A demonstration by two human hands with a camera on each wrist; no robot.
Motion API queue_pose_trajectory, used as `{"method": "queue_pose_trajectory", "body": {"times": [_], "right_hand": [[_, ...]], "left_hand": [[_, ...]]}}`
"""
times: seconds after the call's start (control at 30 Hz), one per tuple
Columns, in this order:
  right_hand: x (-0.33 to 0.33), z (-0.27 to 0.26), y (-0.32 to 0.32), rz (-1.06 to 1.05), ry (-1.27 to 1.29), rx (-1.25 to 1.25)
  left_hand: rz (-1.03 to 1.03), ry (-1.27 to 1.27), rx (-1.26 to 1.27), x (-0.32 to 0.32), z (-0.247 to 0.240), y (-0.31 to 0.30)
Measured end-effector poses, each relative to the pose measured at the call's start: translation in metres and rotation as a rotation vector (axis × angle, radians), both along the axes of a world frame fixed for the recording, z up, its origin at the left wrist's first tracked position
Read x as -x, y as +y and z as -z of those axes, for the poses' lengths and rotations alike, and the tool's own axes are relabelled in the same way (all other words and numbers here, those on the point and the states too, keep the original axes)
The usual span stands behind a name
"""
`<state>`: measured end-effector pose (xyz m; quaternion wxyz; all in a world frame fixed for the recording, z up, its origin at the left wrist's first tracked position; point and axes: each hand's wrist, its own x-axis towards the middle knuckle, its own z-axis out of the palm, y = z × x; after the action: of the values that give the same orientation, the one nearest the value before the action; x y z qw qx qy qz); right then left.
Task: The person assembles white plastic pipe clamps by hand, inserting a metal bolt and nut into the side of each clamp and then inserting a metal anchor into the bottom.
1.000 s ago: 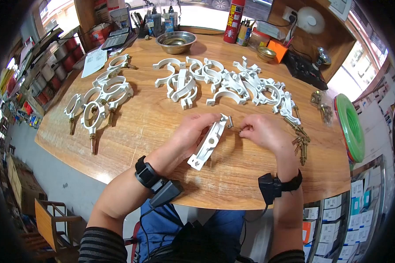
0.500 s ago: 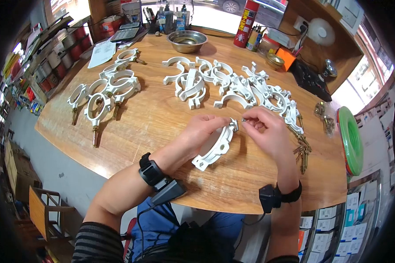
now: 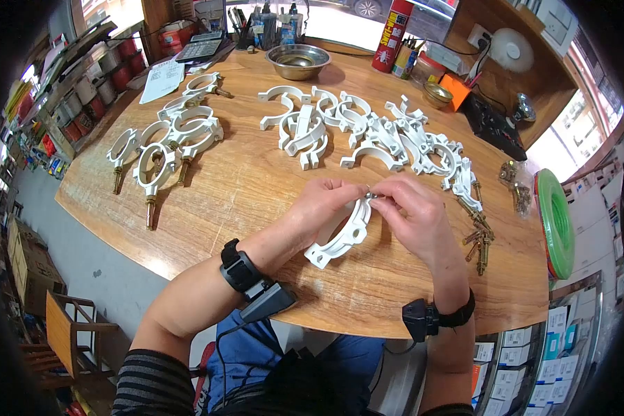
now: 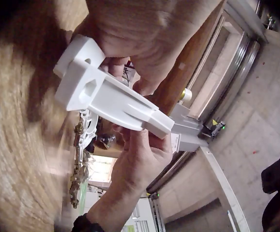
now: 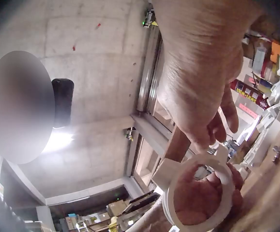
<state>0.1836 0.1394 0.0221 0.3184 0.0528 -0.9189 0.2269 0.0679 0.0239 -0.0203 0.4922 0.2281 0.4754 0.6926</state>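
Observation:
A white plastic pipe clamp [image 3: 335, 245] stands slanted over the table, its two curved halves set together into a ring. My left hand [image 3: 322, 206] grips it near the upper end, with the lower end toward me. At that upper end my right hand [image 3: 414, 211] pinches a small metal nut [image 3: 371, 195], thumb and forefinger mostly covering it. In the left wrist view, the right fingers [image 4: 139, 140] reach the clamp's far end from below. The right wrist view shows the ring [image 5: 225, 193] with left fingers behind it.
White clamp halves [image 3: 374, 158] lie heaped mid-table, with brass anchor bolts [image 3: 483, 243] at the right. Assembled clamps with bolts [image 3: 152, 166] stand at left. A metal bowl [image 3: 298, 62] and red spray can [image 3: 394, 35] are behind; a green coil [image 3: 556, 222] is at the right edge.
My right hand has moved left and up to the clamp's upper end, bringing the nut against the screw there. The left hand has turned the clamp slightly. The view has shifted a little.

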Motion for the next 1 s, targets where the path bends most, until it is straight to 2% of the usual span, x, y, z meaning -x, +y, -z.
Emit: {"method": "queue_pose_trajectory", "body": {"times": [0.27,0.5,0.67,1.0], "right_hand": [[-0.0004,0.0,0.0,0.012,-0.003,-0.085],[-0.0006,-0.0016,-0.0018,0.003,0.01,-0.074],[-0.0015,-0.0008,-0.0006,0.035,-0.069,-0.061],[-0.001,-0.0009,0.0015,-0.032,-0.009,-0.053]], "left_hand": [[-0.005,0.015,0.013,-0.0019,-0.0052,-0.0011],[-0.02,0.016,0.025,-0.0021,-0.0042,-0.0001],[0.02,0.037,0.036,0.0003,-0.0009,0.0006],[0.013,0.048,0.022,-0.0007,-0.0021,-0.0006]]}}
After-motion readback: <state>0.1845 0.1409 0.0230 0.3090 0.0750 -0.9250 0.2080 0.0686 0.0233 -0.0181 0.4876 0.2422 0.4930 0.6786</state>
